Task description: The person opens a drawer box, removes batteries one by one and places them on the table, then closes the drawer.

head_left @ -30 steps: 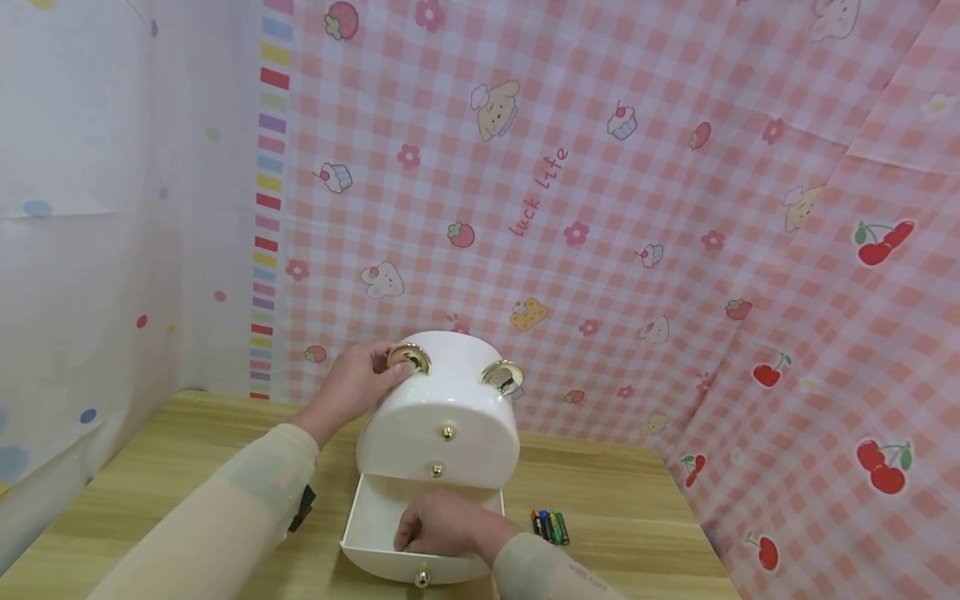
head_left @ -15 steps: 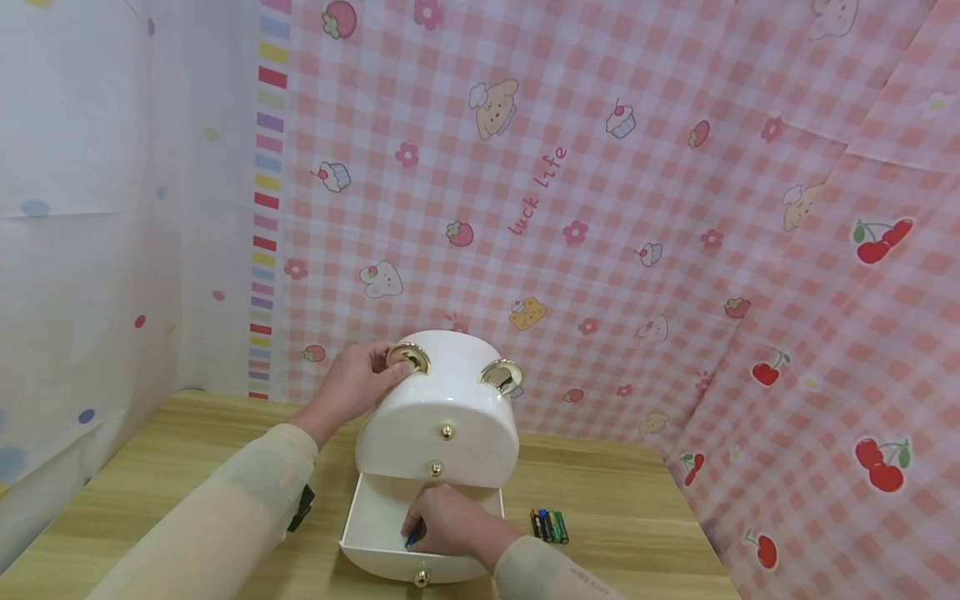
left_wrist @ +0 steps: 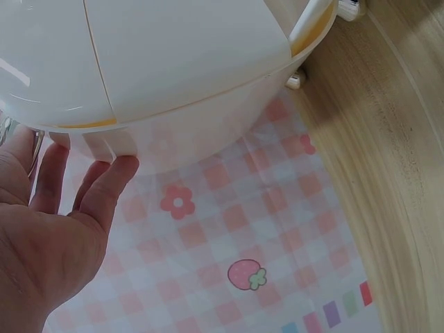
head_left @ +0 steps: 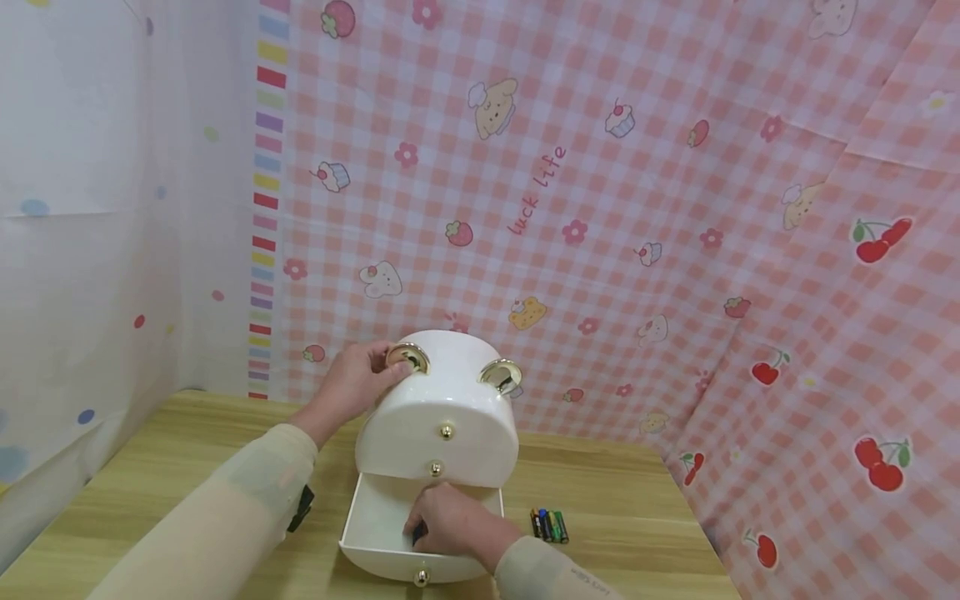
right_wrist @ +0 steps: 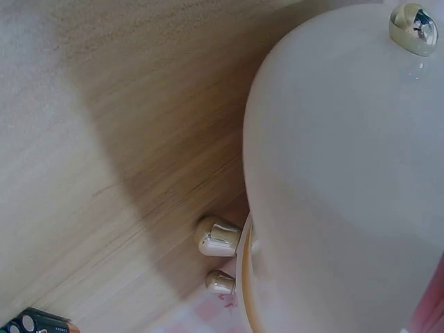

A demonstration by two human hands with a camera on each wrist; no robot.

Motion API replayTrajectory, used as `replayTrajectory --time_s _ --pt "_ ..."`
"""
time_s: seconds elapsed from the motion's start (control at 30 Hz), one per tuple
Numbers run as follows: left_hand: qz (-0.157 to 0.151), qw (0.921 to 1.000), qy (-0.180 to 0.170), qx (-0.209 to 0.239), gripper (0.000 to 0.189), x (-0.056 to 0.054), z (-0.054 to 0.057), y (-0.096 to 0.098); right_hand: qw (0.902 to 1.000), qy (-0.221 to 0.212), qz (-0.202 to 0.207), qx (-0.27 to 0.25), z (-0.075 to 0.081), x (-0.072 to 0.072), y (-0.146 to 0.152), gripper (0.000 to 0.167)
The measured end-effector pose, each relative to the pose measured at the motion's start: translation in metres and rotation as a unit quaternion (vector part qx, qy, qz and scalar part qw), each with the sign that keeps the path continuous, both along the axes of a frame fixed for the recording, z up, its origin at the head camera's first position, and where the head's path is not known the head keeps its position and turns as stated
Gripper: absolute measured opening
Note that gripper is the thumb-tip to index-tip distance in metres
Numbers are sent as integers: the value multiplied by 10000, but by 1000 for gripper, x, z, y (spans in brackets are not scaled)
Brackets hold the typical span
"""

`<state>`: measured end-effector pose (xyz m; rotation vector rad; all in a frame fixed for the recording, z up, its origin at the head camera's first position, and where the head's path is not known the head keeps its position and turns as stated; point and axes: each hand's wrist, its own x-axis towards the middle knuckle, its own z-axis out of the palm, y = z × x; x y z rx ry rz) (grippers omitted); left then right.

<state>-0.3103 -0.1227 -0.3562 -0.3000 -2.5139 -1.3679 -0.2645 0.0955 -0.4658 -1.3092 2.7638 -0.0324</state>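
A white rounded storage box [head_left: 442,400] with gold round ears and gold knobs stands on the table. Its bottom drawer [head_left: 375,504] is pulled out toward me. My left hand [head_left: 348,387] pinches the left gold ear [head_left: 409,358]; in the left wrist view its fingertips touch the box's shell [left_wrist: 194,135]. Inside the drawer, my right hand [head_left: 456,521] holds a small dark blue battery [head_left: 419,531] between thumb and fingers, mostly covered by the hand. The right wrist view shows the drawer front [right_wrist: 333,152] but not the hand's fingers.
Several batteries [head_left: 550,527] lie side by side on the wooden table [head_left: 615,508], right of the drawer. Behind the box hangs a pink checked cloth [head_left: 480,275]. A black object [head_left: 302,508] shows beside my left sleeve.
The battery has come into sight in my right hand, which has shifted slightly right within the drawer. My left hand has stayed on the ear.
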Motion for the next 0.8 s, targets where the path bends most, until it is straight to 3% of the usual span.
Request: replayTrajectory --time_s 0.1,0.2,0.23,0.3,0.37,0.47,0.53,0.7,0.8 --pt "5 10000 0 -11 19 -1 -1 0 9997 241 -24 20 -1 1 1 20" --pt "2 10000 10 -9 19 -1 -2 -1 9994 185 -231 -156 -1 2 2 20" --pt "-2 10000 4 -10 19 -2 -2 -1 9990 12 -323 -309 0 2 3 19" --pt "-2 10000 -4 -11 18 -2 -2 -1 9911 -774 -615 -891 2 4 4 18" --pt "0 10000 -21 -12 17 -2 -2 -1 9694 -1646 -879 -1597 4 4 6 18" --pt "-12 10000 -23 -17 17 -3 -1 0 9141 -2871 -1169 -2612 7 4 9 20" --pt "-3 10000 -24 -6 17 -3 -1 0 8902 -3285 -1195 -2920 10 4 11 21" --pt "-20 10000 -19 21 18 -1 -1 0 8524 -4006 -1132 -3164 24 12 15 22" --pt "-32 10000 -21 -1 17 -1 0 0 8410 -4261 -992 -3182 35 19 21 25"
